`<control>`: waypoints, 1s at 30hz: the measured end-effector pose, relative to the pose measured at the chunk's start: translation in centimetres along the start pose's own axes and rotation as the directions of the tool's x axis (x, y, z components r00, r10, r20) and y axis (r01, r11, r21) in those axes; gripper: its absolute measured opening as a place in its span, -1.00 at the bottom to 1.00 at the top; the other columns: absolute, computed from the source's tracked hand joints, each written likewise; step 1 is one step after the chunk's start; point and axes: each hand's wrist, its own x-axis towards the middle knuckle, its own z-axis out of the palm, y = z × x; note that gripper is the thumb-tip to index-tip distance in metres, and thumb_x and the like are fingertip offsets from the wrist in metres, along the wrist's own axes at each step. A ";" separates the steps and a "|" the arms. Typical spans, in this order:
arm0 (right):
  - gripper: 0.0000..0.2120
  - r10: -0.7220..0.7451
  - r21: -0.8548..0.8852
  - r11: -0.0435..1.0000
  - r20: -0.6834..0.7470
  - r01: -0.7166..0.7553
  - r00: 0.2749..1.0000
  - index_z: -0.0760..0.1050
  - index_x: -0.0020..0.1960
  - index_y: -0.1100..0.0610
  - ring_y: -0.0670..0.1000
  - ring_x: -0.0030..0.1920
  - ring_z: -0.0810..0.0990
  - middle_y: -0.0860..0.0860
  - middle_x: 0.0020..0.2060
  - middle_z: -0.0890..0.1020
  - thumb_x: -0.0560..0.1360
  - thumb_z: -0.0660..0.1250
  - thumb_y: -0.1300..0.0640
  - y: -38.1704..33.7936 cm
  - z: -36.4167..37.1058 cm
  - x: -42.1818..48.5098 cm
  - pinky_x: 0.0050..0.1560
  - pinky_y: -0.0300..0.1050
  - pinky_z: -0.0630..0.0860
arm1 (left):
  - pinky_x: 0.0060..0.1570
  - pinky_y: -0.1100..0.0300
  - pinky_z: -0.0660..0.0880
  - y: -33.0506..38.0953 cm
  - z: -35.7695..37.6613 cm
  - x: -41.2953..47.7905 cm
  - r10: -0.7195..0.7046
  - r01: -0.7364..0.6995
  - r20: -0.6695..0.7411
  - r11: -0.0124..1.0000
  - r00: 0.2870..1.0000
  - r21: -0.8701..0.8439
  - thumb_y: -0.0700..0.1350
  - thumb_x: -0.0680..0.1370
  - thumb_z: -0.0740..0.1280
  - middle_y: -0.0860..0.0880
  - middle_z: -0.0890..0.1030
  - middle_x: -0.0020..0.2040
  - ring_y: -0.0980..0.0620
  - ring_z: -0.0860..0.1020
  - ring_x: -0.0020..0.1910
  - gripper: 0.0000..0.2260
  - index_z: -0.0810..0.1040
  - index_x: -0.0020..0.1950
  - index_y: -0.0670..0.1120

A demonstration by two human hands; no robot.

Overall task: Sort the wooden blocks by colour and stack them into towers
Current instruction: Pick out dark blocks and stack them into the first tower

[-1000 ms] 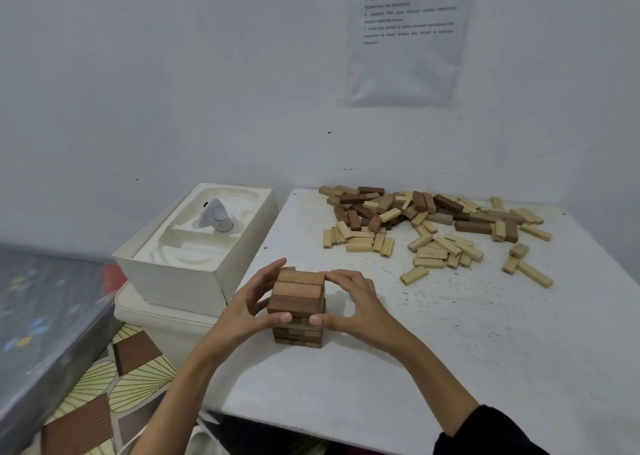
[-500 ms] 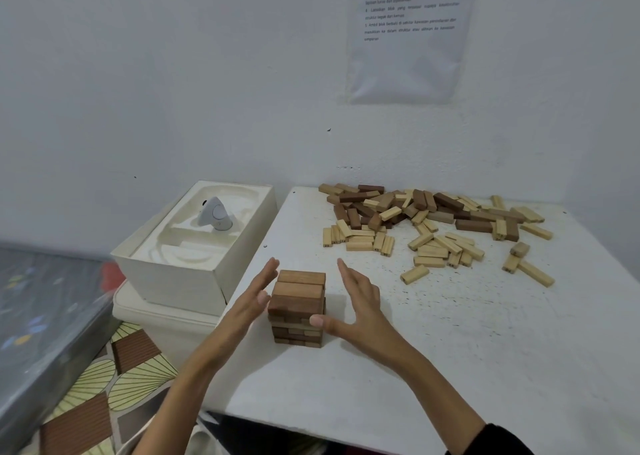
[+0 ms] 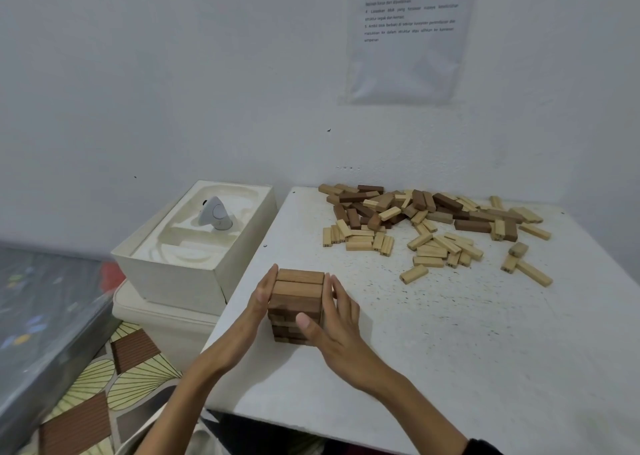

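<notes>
A short tower of brown wooden blocks point(image 3: 298, 290) stands near the front left of the white table point(image 3: 467, 350). My left hand point(image 3: 258, 304) lies flat against the tower's left side. My right hand point(image 3: 337, 323) presses its right side, thumb on the front face. Between them the two hands squeeze the tower. At the back of the table lies a loose pile of mixed blocks point(image 3: 433, 222), dark brown, mid brown and pale. Several pale blocks point(image 3: 358, 239) lie in a rough group at the pile's front left.
An open white box point(image 3: 180, 274) with a small white device point(image 3: 215, 213) in its moulded tray stands just left of the table, on a white container. A printed sheet point(image 3: 408, 31) hangs on the wall. The table's left edge runs close beside the tower.
One second ago both hands gripped the tower. Half a second ago they had opened and moved away from it. Now they are pressed back against its sides.
</notes>
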 end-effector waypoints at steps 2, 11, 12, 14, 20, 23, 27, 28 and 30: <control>-0.17 -0.003 -0.006 1.000 0.002 0.003 1.000 -0.43 0.44 -0.12 -0.14 0.43 -0.38 -0.18 0.46 -0.34 0.42 -0.03 -0.44 -0.1 -0.1 -0.1 0.47 0.04 -0.19 | 0.42 0.16 0.04 -1.9 -0.4 -0.1 0.045 -0.045 0.028 0.999 0.999 0.014 0.67 0.21 -0.14 -0.07 0.17 0.50 -0.04 0.18 0.47 -0.09 0.19 0.37 0.13; -0.07 -0.030 0.021 0.999 -0.069 0.031 0.997 -0.12 0.52 -0.12 -0.09 0.45 -0.10 -0.14 0.43 0.00 0.36 0.39 -0.24 0.6 -2.1 0.0 0.39 -0.10 0.05 | 0.41 0.22 0.15 8.9 -0.3 -4.9 0.144 -0.147 0.060 0.987 0.988 0.066 0.48 0.25 0.33 0.30 0.12 0.49 0.33 0.10 0.46 -0.17 0.14 0.46 0.33; -0.13 -0.039 0.022 0.999 -0.088 0.041 0.995 -0.04 0.51 -0.13 -0.11 0.43 -0.04 -0.14 0.39 0.06 0.38 0.40 -0.19 0.7 -2.4 0.1 0.34 -0.16 0.07 | 0.40 0.22 0.18 9.0 -0.4 -4.8 0.143 -0.147 0.067 0.988 0.987 0.057 0.45 0.26 0.36 0.30 0.16 0.47 0.33 0.13 0.45 -0.22 0.18 0.43 0.37; -0.21 -0.047 0.021 0.999 -0.130 0.051 0.990 0.07 0.49 -0.14 -0.14 0.35 0.04 -0.15 0.30 0.14 0.39 0.41 -0.13 0.8 -3.1 0.3 0.28 -0.22 0.09 | 0.38 0.20 0.23 9.2 -0.5 -4.7 0.158 -0.162 0.068 0.986 0.985 0.049 0.40 0.26 0.41 0.31 0.24 0.43 0.30 0.19 0.44 -0.29 0.25 0.37 0.39; -0.29 -0.082 0.010 0.996 -0.158 0.085 0.984 0.23 0.41 -0.18 -0.15 0.29 0.09 -0.15 0.23 0.20 0.36 0.48 -0.06 0.7 -3.9 1.0 0.23 -0.24 0.12 | 0.33 0.21 0.34 9.3 -0.5 -4.2 0.179 -0.182 0.050 0.982 0.983 0.046 0.23 0.26 0.49 0.31 0.36 0.33 0.26 0.28 0.39 -0.33 0.34 0.33 0.35; -0.26 -0.081 -0.013 0.997 -0.147 0.080 0.986 0.23 0.41 -0.18 -0.16 0.28 0.09 -0.14 0.25 0.20 0.33 0.50 -0.06 0.8 -3.8 1.3 0.24 -0.23 0.12 | 0.28 0.30 0.37 9.2 -0.6 -4.1 0.161 -0.162 0.044 0.986 0.986 0.026 0.24 0.24 0.50 0.29 0.37 0.34 0.29 0.30 0.37 -0.32 0.34 0.32 0.36; -0.29 -0.090 -0.024 0.996 -0.155 0.088 0.984 0.24 0.39 -0.19 -0.14 0.29 0.10 -0.11 0.28 0.22 0.34 0.50 -0.06 0.8 -3.7 1.5 0.23 -0.23 0.13 | 0.30 0.19 0.37 9.0 -1.0 -3.9 0.151 -0.152 0.056 0.988 0.987 0.010 0.30 0.23 0.50 0.24 0.40 0.34 0.23 0.33 0.38 -0.32 0.40 0.31 0.30; -0.30 -0.091 -0.018 0.996 -0.157 0.090 0.983 0.25 0.38 -0.18 -0.13 0.31 0.11 -0.11 0.27 0.23 0.34 0.50 -0.05 0.7 -3.7 1.5 0.23 -0.23 0.13 | 0.31 0.15 0.37 9.0 -1.0 -3.9 0.152 -0.153 0.057 0.988 0.987 0.007 0.31 0.22 0.50 0.21 0.41 0.35 0.21 0.33 0.38 -0.32 0.41 0.31 0.28; -0.29 -0.093 -0.012 0.996 -0.155 0.093 0.984 0.24 0.40 -0.17 -0.11 0.34 0.11 -0.12 0.26 0.23 0.34 0.50 -0.05 0.6 -3.6 1.4 0.22 -0.24 0.13 | 0.32 0.13 0.37 9.0 -1.1 -3.8 0.140 -0.141 0.053 0.990 0.989 0.005 0.32 0.21 0.50 0.20 0.41 0.36 0.21 0.33 0.38 -0.30 0.40 0.32 0.28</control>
